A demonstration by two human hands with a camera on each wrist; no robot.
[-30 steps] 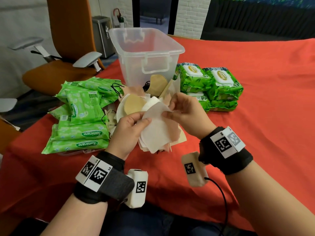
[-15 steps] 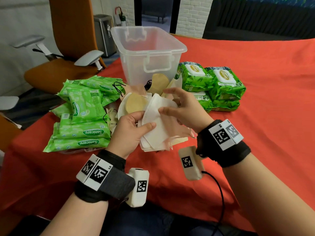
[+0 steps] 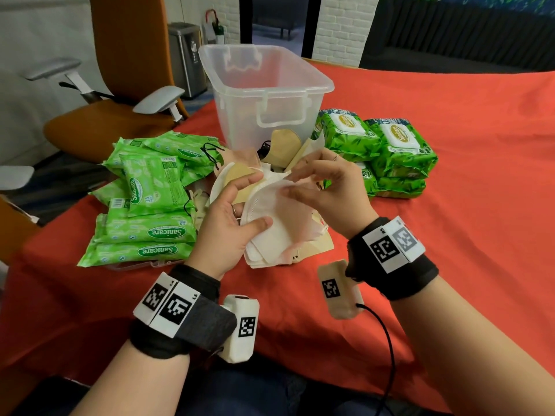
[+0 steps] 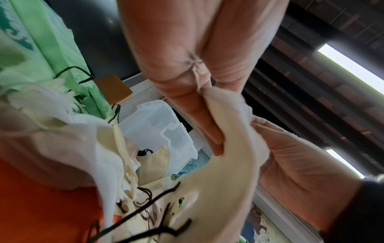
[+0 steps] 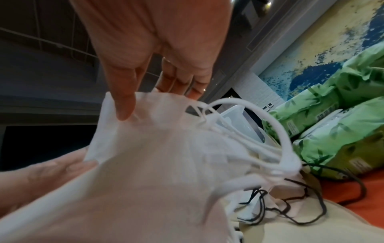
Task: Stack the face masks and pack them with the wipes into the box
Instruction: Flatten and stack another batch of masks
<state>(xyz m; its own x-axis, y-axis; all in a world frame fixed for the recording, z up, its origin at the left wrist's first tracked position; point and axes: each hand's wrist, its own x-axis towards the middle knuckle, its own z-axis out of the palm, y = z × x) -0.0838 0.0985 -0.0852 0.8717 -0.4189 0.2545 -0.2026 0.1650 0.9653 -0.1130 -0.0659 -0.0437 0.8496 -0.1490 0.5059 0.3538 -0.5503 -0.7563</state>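
Observation:
A stack of white, pink and cream face masks (image 3: pixel 279 235) lies on the red tablecloth in front of me. My left hand (image 3: pixel 259 201) grips its left side, thumb on top and fingers curled over the far edge. My right hand (image 3: pixel 289 183) pinches the far edge of the top white mask (image 5: pixel 155 156) between thumb (image 5: pixel 122 102) and fingers. More loose tan masks (image 3: pixel 285 142) lean against the clear plastic box (image 3: pixel 264 94), which stands open behind the stack. Flat green wipes packs (image 3: pixel 147 199) are piled to the left. Thicker green wipes packs (image 3: pixel 375 145) are stacked to the right.
An orange office chair (image 3: pixel 120 85) and a metal bin (image 3: pixel 186 55) stand beyond the table's left edge. The red tablecloth (image 3: pixel 465 235) stretches bare to the right and in front of the stack. Black ear loops (image 5: pixel 301 205) trail from the masks.
My right hand went from hovering with spread fingers over the stack to pinching the top mask's far edge. My left hand's fingers slid up over the stack's far side.

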